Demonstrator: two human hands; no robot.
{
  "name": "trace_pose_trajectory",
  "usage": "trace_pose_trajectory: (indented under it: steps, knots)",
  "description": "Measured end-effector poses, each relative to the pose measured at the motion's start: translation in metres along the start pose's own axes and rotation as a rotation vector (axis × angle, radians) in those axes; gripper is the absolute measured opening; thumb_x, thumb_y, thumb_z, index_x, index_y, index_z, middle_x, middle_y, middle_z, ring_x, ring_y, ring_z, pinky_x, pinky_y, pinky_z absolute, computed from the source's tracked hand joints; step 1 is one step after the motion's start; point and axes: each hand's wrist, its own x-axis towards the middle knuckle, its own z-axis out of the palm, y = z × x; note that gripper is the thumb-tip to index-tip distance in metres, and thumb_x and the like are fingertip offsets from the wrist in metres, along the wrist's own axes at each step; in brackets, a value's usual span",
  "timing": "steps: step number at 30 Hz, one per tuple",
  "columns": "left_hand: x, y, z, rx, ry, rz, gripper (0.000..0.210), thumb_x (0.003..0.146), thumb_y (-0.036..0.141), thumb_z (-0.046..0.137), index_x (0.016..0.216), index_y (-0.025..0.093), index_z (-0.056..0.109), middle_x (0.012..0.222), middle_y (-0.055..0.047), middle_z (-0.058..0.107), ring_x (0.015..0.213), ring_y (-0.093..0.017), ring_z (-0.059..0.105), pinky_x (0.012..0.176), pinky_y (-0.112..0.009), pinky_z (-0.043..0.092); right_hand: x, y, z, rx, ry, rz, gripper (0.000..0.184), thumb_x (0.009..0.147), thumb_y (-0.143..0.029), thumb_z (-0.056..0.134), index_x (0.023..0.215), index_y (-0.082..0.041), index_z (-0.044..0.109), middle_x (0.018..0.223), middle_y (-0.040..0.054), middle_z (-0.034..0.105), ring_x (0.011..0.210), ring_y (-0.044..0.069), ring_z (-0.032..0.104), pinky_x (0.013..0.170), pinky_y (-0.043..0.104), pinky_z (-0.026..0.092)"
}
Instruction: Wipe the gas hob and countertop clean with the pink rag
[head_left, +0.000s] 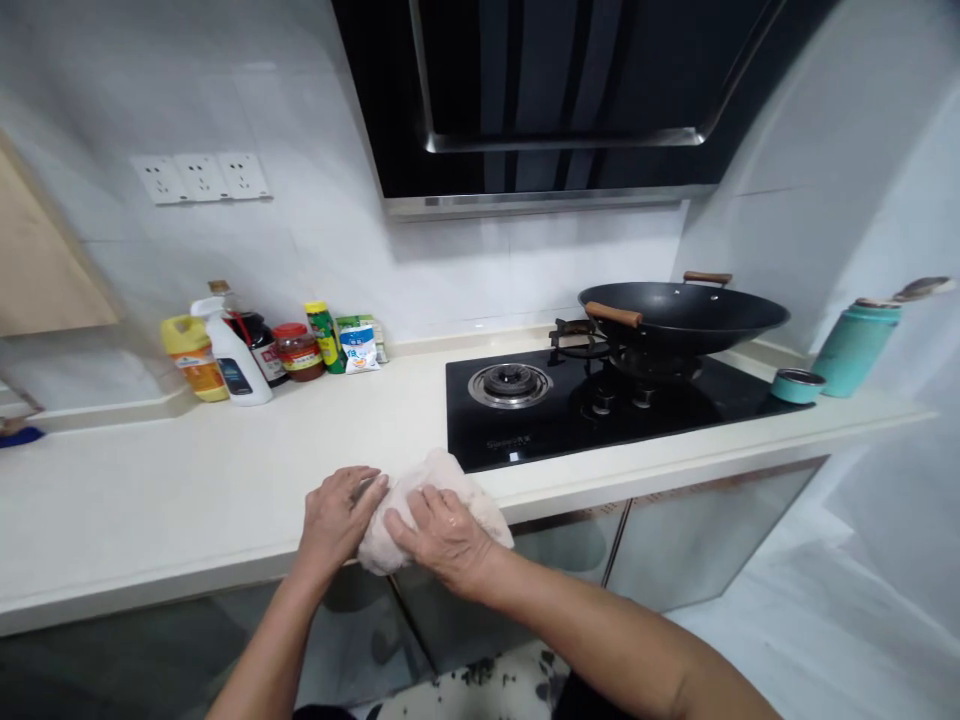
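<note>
A pale pinkish cloth (465,490) lies bunched over the front edge of the counter, just left of the stove's near corner, and part of it hangs down. My right hand (446,540) presses on it with bent fingers gripping its folds. Close against the cloth's left side, my left hand (341,515) rests at the counter edge, its fingers curved and a gap showing between thumb and fingers. Nothing is visible in that left hand. The black glass gas stove (540,435) begins right behind the cloth.
A black wok (675,315) with wooden handles sits on the right burner. At the far right stand a teal bottle (855,350) and a small teal cup (797,386). A white spray bottle (236,360), a red-lidded jar (298,352) and several seasonings line the wall. A range hood (555,170) overhangs the stove.
</note>
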Motion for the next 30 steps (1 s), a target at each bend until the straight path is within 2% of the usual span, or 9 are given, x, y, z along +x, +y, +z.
trace_pose_trajectory:
  steps: [3,5,7,10,12,19,23,27,30]
  knots:
    - [0.002,0.003,-0.003,0.026,-0.011,-0.008,0.046,0.097,0.060,0.047,0.105,0.025,0.076,0.113,-0.007,0.080,0.113,-0.027,0.070,0.099,-0.041,0.051,-0.030,0.027,-0.013,-0.066,0.104,-0.028,0.036,0.104,-0.018,0.049,0.139,-0.024,0.052,0.114,0.0122,0.068,0.097,0.026,0.062,0.075,0.039,0.050]
    - [0.002,0.004,-0.003,0.045,-0.011,0.000,0.046,0.097,0.061,0.047,0.104,0.026,0.076,0.112,-0.007,0.080,0.112,-0.028,0.071,0.099,-0.042,0.051,-0.054,0.050,-0.022,-0.105,0.171,-0.040,0.036,0.102,-0.017,0.052,0.137,-0.025,0.055,0.117,0.0121,0.068,0.104,0.027,0.062,0.081,0.040,0.050]
    - [0.001,0.007,-0.004,0.061,-0.017,0.005,0.046,0.097,0.061,0.047,0.102,0.026,0.076,0.111,-0.006,0.080,0.112,-0.028,0.071,0.100,-0.043,0.049,-0.084,0.076,-0.032,-0.120,0.183,-0.036,0.039,0.100,-0.015,0.055,0.137,-0.025,0.057,0.124,0.0129,0.067,0.115,0.028,0.060,0.089,0.042,0.050]
    - [0.001,0.012,-0.005,0.098,-0.034,0.005,0.047,0.096,0.061,0.047,0.099,0.025,0.077,0.110,-0.006,0.081,0.112,-0.029,0.071,0.101,-0.045,0.047,-0.136,0.121,-0.052,-0.132,0.114,0.022,0.043,0.097,-0.015,0.059,0.138,-0.026,0.058,0.132,0.0140,0.065,0.126,0.029,0.056,0.098,0.045,0.047]
    - [0.001,0.015,-0.005,0.132,-0.037,-0.002,0.048,0.095,0.062,0.046,0.097,0.025,0.077,0.109,-0.006,0.081,0.112,-0.030,0.071,0.099,-0.046,0.047,-0.172,0.151,-0.067,-0.136,0.060,0.086,0.042,0.094,-0.022,0.066,0.136,-0.024,0.061,0.133,0.0160,0.064,0.126,0.031,0.056,0.099,0.047,0.046]
    - [0.002,0.016,-0.005,0.179,-0.035,0.021,0.046,0.095,0.061,0.046,0.097,0.026,0.076,0.108,-0.005,0.082,0.108,-0.029,0.071,0.095,-0.042,0.047,-0.282,0.249,-0.111,-0.193,-0.275,0.500,0.057,0.084,-0.029,0.075,0.139,-0.023,0.062,0.148,0.0187,0.058,0.139,0.037,0.048,0.114,0.056,0.035]
    - [0.003,0.014,-0.004,0.176,-0.032,0.029,0.046,0.095,0.062,0.045,0.096,0.027,0.076,0.107,-0.005,0.081,0.108,-0.029,0.071,0.095,-0.042,0.048,-0.333,0.299,-0.137,-0.302,-0.305,0.638,0.063,0.082,-0.036,0.074,0.139,-0.016,0.059,0.151,0.0224,0.053,0.143,0.038,0.043,0.119,0.053,0.029]
    - [0.004,0.017,-0.002,0.206,-0.039,0.014,0.047,0.093,0.062,0.045,0.097,0.027,0.076,0.109,-0.006,0.081,0.108,-0.031,0.071,0.093,-0.044,0.048,-0.365,0.329,-0.161,-0.469,-0.296,0.774,0.063,0.081,-0.029,0.066,0.140,-0.011,0.054,0.149,0.0246,0.052,0.140,0.038,0.044,0.119,0.054,0.028]
    - [0.005,0.025,-0.001,0.233,-0.047,0.023,0.048,0.094,0.060,0.045,0.098,0.025,0.077,0.110,-0.007,0.080,0.108,-0.033,0.070,0.091,-0.046,0.048,-0.359,0.323,-0.166,-0.528,-0.316,0.792,0.058,0.083,-0.024,0.061,0.138,-0.009,0.054,0.143,0.0252,0.056,0.135,0.039,0.047,0.115,0.053,0.032]
